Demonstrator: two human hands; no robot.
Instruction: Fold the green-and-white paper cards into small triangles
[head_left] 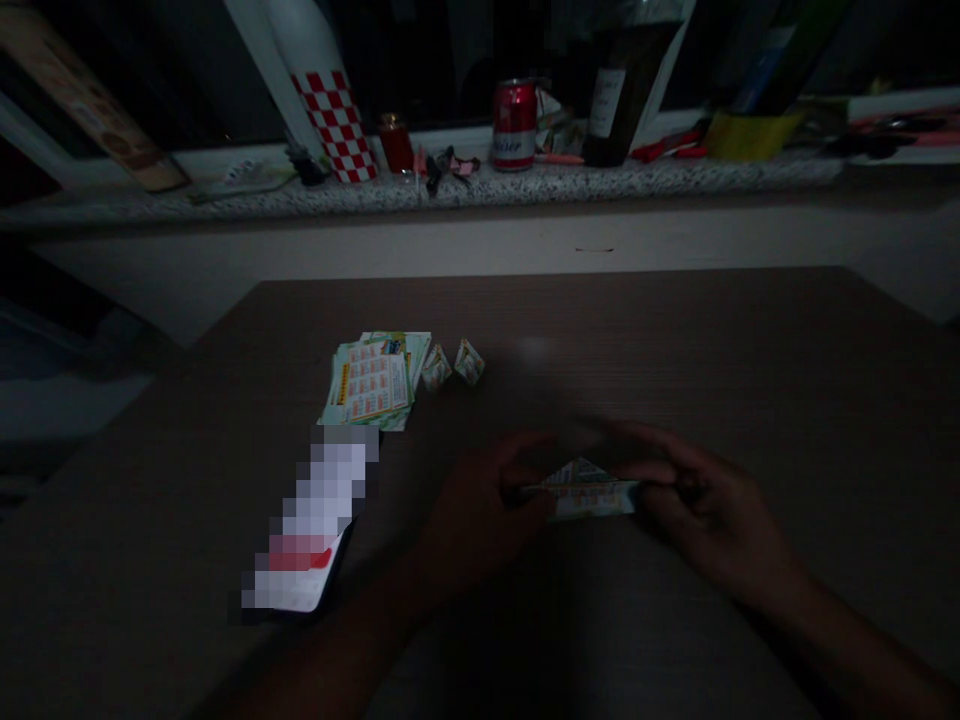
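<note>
Between my two hands is a partly folded printed paper slip (592,497), pale green with a triangular fold standing at its top. The fingers of my left hand (499,495) pinch its left end. At the right end my right hand (701,500) grips it between thumb and fingers. Further back on the table lie two small folded paper pieces, one folded piece (436,368) beside another folded piece (469,362). To their left sits a loose stack of similar printed slips (371,385). The light is dim, so fingertip detail is hard to see.
A lit phone (315,520) lies on the brown table (675,340) left of my hands. Behind the table, a granite sill (420,198) bears a red can (514,125), a checkered bottle (334,110), a dark bottle (615,100) and a yellow container (754,135).
</note>
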